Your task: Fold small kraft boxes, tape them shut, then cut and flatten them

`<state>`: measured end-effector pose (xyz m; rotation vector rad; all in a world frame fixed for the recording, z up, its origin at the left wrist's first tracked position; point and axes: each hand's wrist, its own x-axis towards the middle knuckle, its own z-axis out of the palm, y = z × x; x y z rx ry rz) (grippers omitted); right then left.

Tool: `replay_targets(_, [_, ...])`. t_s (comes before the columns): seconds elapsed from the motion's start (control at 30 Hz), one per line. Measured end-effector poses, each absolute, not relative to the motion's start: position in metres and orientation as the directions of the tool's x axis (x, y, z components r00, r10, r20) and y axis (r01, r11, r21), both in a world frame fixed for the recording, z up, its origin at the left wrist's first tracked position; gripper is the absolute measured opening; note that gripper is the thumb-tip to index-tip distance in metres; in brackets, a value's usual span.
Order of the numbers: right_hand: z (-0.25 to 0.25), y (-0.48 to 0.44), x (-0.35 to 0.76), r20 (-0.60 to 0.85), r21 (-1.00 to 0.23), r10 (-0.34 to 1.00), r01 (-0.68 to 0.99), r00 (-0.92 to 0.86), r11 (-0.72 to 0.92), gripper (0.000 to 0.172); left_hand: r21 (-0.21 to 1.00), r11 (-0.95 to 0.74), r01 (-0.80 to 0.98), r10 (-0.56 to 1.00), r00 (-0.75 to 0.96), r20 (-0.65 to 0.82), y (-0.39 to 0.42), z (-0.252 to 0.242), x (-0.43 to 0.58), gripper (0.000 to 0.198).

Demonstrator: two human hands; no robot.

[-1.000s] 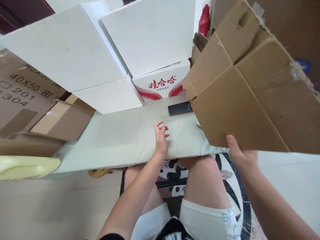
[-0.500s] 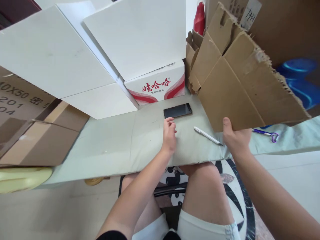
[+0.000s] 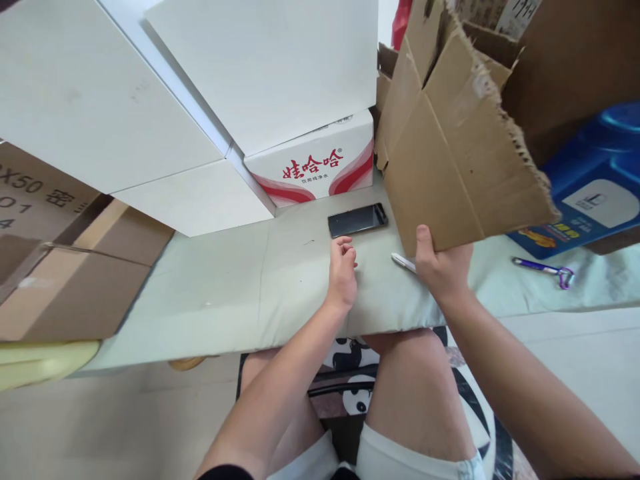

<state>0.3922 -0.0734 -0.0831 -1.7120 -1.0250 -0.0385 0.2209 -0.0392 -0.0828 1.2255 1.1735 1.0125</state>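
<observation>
My right hand (image 3: 443, 267) grips the lower edge of a brown cardboard sheet (image 3: 445, 167), thumb on the near face. The sheet stands tilted, with creases and a torn, ragged right edge. Beneath that hand a white pen (image 3: 403, 262) lies partly covered. My left hand (image 3: 343, 270) rests at the table's middle, fingers loosely curled and nothing visible in them. Just beyond its fingertips lies a black phone (image 3: 357, 220), screen up.
White boxes (image 3: 270, 73) and a white carton with red lettering (image 3: 313, 167) stand at the back. On the left is a brown carton (image 3: 85, 280). A blue jug (image 3: 595, 187) and a purple pen-like item (image 3: 543, 268) are on the right. The table cover (image 3: 220, 287) is pale green.
My right hand has moved left with the cardboard sheet, now covering part of the white pen. More of the blue jug and purple item shows. The left hand has barely moved.
</observation>
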Motion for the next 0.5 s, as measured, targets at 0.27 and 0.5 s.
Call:
replay_targets(0.27, [-0.067, -0.026, 0.410, 0.365, -0.773, 0.678, 0.613, 0.638, -0.161, 0.046, 0.992, -0.002, 0.128, 0.983, 0.181, -0.022, -0.021, -0.072, 0.230, 0.023])
replay_targets(0.5, [-0.063, 0.031, 0.419, 0.333, -0.701, 0.762, 0.686, 0.556, -0.195, 0.042, 0.936, -0.276, 0.217, 0.911, 0.368, 0.184, 0.030, -0.049, 0.285, 0.010])
